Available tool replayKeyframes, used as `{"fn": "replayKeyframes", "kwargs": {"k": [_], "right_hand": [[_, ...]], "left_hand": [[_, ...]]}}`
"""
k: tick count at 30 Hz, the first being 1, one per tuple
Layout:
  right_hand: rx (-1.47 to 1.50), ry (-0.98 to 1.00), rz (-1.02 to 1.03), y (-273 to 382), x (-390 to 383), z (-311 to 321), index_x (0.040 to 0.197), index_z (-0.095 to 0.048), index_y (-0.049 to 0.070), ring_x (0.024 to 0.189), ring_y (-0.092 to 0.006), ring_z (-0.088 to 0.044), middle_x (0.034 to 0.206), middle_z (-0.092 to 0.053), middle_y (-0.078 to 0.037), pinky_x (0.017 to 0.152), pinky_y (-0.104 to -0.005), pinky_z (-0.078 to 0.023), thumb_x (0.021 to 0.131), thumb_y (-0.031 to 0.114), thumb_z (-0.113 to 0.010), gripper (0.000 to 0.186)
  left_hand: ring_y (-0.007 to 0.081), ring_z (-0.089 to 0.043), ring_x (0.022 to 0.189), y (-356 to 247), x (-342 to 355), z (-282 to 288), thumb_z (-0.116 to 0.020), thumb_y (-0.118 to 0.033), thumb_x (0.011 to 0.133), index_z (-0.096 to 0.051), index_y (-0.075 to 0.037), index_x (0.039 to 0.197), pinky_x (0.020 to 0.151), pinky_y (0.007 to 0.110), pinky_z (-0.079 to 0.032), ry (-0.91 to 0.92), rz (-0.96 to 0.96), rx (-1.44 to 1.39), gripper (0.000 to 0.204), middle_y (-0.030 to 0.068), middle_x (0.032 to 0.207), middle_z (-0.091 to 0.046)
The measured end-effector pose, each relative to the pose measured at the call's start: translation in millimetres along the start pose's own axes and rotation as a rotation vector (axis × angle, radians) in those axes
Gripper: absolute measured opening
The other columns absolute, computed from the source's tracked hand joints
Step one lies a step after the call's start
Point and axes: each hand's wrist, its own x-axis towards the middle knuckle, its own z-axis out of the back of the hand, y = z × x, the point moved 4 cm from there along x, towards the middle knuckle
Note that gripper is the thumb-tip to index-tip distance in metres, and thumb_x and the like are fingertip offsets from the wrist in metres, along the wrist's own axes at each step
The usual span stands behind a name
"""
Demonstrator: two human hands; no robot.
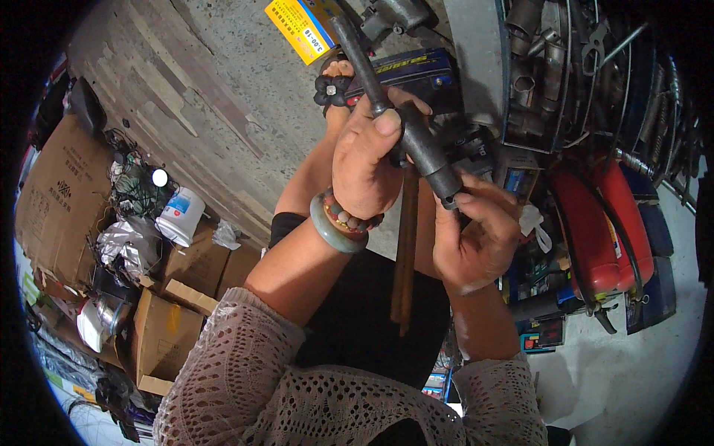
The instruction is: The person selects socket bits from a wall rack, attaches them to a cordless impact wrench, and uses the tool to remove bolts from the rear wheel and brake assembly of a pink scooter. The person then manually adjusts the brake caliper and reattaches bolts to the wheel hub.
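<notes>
My left hand (pixel 366 160) grips a dark steel tool (pixel 422 149), a narrow shaft running up into a thicker cylinder, held at a slant with the thin end toward the upper left. A jade bangle and beads circle that wrist. My right hand (pixel 476 238) has its fingertips closed on the cylinder's lower end, near a small hole. Two brownish rods (pixel 404 260) hang downward beneath the tool; how they join it is hidden. Behind my hands lie a dark blue box (pixel 416 67) and my sandalled foot (pixel 335 89) with a black flower strap.
A yellow box (pixel 301 26) and a metal part (pixel 394 15) lie on the concrete floor (pixel 253 59). Bins of metal tools (pixel 543 67) fill the upper right, above red fire extinguishers (pixel 617 260). Cardboard boxes (pixel 167 342), a white bucket (pixel 178 215) and clutter line the left.
</notes>
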Motion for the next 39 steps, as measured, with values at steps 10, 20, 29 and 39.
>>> {"fn": "replayKeyframes", "kwargs": {"k": [10,20,29,39], "right_hand": [[0.282,0.065,-0.348,-19.8,-5.2,2.2,0.102,-0.054,0.003,0.087,-0.0263,-0.061,0.095,-0.060,-0.013,0.076,-0.0335,-0.047,0.067,0.007,-0.076,0.042],[0.813,-0.065,-0.871,-68.6,-13.5,14.6,0.107,-0.055,0.000,0.091,-0.0117,-0.059,0.100,-0.059,-0.006,0.079,-0.0260,-0.048,0.080,0.004,-0.066,0.030],[0.466,-0.276,-0.745,-148.4,53.4,43.2,0.102,-0.053,-0.006,0.078,-0.0154,-0.062,0.088,-0.063,-0.012,0.075,-0.0270,-0.051,0.085,0.007,-0.062,0.023],[0.335,-0.353,-0.627,-177.5,91.8,14.7,0.110,-0.054,-0.002,0.081,-0.0144,-0.060,0.088,-0.062,-0.007,0.069,-0.0272,-0.048,0.080,0.013,-0.067,0.036]], "left_hand": [[0.0169,-0.054,0.085,6.7,-1.5,-0.4,-0.057,-0.028,0.083,-0.046,-0.002,0.112,0.077,0.029,-0.043,-0.048,-0.015,0.024,0.041,0.0068,0.094,-0.055],[0.0071,-0.052,0.072,32.3,3.0,-33.7,-0.064,-0.014,0.085,-0.051,-0.003,0.108,0.062,0.021,-0.043,0.060,0.299,0.284,0.029,0.0007,0.083,-0.058],[0.0065,-0.046,0.061,43.0,11.6,-38.0,-0.062,-0.023,0.087,-0.056,-0.005,0.107,0.057,0.021,-0.035,-0.104,0.325,0.430,0.028,-0.0021,0.069,-0.052],[0.0068,-0.046,0.061,35.4,20.1,-40.7,-0.061,-0.022,0.088,-0.056,-0.005,0.105,0.057,0.021,-0.036,-0.119,0.323,0.462,0.025,-0.0023,0.070,-0.053]]}}
